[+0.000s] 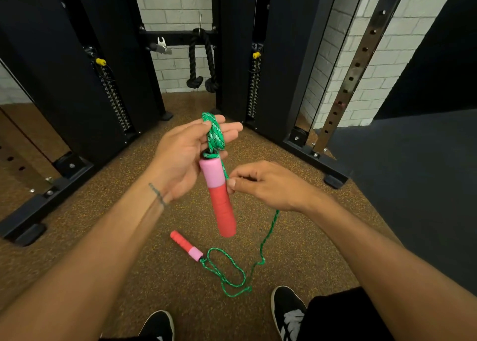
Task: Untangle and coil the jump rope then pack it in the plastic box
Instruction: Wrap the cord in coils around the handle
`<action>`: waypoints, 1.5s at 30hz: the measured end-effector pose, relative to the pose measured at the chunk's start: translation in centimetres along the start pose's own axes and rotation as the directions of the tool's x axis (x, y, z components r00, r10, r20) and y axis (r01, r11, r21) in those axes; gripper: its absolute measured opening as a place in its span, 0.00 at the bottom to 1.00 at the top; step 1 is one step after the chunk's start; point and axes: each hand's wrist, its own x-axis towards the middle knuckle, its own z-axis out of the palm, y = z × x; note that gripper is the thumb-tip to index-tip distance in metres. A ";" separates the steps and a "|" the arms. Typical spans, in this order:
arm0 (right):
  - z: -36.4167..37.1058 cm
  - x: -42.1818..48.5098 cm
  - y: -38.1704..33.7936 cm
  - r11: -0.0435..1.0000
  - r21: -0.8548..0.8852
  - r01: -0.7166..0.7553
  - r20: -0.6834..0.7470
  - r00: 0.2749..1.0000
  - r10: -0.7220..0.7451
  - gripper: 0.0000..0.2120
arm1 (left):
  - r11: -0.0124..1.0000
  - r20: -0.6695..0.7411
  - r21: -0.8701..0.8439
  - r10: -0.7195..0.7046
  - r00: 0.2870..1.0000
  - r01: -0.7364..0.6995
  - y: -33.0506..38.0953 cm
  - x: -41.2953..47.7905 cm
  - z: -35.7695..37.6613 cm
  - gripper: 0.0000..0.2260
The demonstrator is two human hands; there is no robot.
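Loosely, the green jump rope [216, 136] trails from the brown floor [291, 253] up to both hands. The left hand [178, 155], fingers nearly straight, pins its coils under the thumb. The right hand [271, 186] pinches one strand just beside the hanging handle [220, 201]. The second handle [186, 245] lies on the floor below.

Rear wall [175, 2]: white-painted brick. Floor [124, 258]: brown speckled rubber, with a dark grey section [418, 175] along its right edge. Two black weight-stack columns [64, 77] flank a crossbar [178, 37], which carries a hanging black rope attachment [192, 59]. A perforated steel upright [361, 54] stands at right.
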 end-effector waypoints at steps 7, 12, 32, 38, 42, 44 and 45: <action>-0.7 -0.7 -1.1 0.968 0.208 0.139 -0.054 0.990 -0.130 0.10 | 0.977 -0.028 0.210 0.048 0.998 -0.042 -1.1 0.3 -0.3 0.14; -1.7 -0.7 0.3 0.989 0.147 0.025 -0.078 0.997 -0.013 0.10 | 0.977 -0.008 0.204 0.068 0.998 -0.065 -0.4 0.4 -0.6 0.13; -2.7 -0.1 2.3 0.768 0.634 0.090 -0.238 0.968 0.084 0.11 | 0.963 0.526 0.172 -0.267 0.807 0.207 -1.1 -2.2 1.5 0.16; -0.6 0.0 2.6 0.834 0.524 -0.174 0.103 0.985 0.141 0.12 | 0.993 0.405 0.058 -0.118 0.907 0.103 -0.7 -1.7 1.3 0.16; -0.2 0.0 1.0 0.864 0.483 -0.141 0.121 0.988 0.093 0.15 | 0.977 0.205 0.213 -0.021 0.979 -0.023 -0.4 -0.6 -0.1 0.15; -0.3 -0.1 0.4 0.873 0.476 -0.106 0.116 0.992 0.057 0.14 | 0.961 0.175 0.275 -0.016 0.985 -0.034 -0.6 -0.3 -0.5 0.14; -0.3 -0.1 0.3 0.878 0.469 -0.095 0.111 0.993 0.048 0.14 | 0.959 0.171 0.283 -0.018 0.985 -0.031 -0.7 -0.2 -0.5 0.14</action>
